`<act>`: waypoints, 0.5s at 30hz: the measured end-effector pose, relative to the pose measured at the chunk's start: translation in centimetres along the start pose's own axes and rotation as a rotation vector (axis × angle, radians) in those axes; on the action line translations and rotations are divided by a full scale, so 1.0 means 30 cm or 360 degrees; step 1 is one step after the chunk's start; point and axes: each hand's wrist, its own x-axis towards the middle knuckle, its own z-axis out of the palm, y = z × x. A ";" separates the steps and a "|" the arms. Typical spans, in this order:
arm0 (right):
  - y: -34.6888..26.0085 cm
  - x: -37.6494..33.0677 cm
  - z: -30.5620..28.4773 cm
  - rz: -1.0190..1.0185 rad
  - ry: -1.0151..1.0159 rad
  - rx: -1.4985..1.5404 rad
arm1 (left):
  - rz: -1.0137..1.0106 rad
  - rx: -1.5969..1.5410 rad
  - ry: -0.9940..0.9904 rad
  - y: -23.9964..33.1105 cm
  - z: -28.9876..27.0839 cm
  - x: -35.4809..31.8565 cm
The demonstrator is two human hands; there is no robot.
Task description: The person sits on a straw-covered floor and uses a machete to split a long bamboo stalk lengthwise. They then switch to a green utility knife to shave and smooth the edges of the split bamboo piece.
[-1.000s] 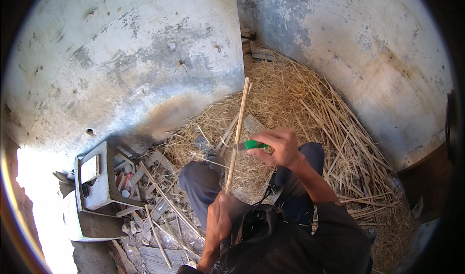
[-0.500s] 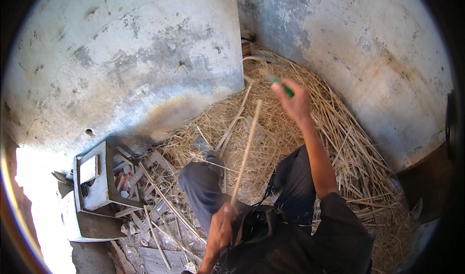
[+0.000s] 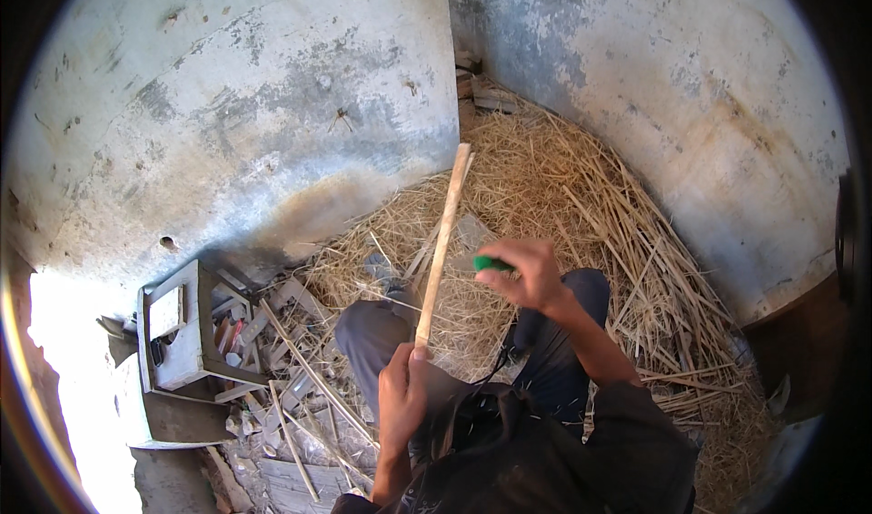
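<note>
Stick held upright for a stroke of the green tool

Grip looks firm at the low end: the left hand [image 3: 402, 396] is closed round the bottom of the pale wooden stick [image 3: 442, 242], which slants up toward twelve o'clock. At three o'clock of its middle, the right hand [image 3: 525, 276] pinches a small green-handled tool [image 3: 490, 263], just apart from the wood. Steadying the stick over the knees above the straw [image 3: 581, 196] and keeping strokes away from the holding fingers seems wise.
</note>
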 end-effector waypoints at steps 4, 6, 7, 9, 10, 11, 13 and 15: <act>-0.093 -0.044 0.041 -0.0156 -0.0149 -0.0112 | 0.0086 0.0042 -0.0006 0.067 0.022 0.030; -0.110 -0.063 0.048 -0.0157 -0.0152 -0.0091 | 0.0090 0.0027 0.0003 0.087 0.032 0.036; -0.115 -0.066 0.050 -0.0158 -0.0153 -0.0078 | 0.0116 0.0019 0.0021 0.096 0.036 0.039; -0.133 -0.063 0.047 -0.0167 -0.0191 -0.0063 | 0.0168 0.0002 0.0058 0.108 0.041 0.044; -0.138 -0.061 0.046 -0.0170 -0.0209 -0.0054 | 0.0159 0.0012 0.0061 0.109 0.041 0.045; -0.139 -0.062 0.047 -0.0171 -0.0198 -0.0057 | 0.0151 0.0021 0.0064 0.111 0.041 0.046; -0.138 -0.064 0.048 -0.0171 -0.0177 -0.0062 | 0.0143 0.0026 0.0073 0.112 0.042 0.046; -0.132 -0.062 0.056 -0.0187 -0.0133 -0.0020 | 0.0146 0.0016 0.0087 0.114 0.045 0.045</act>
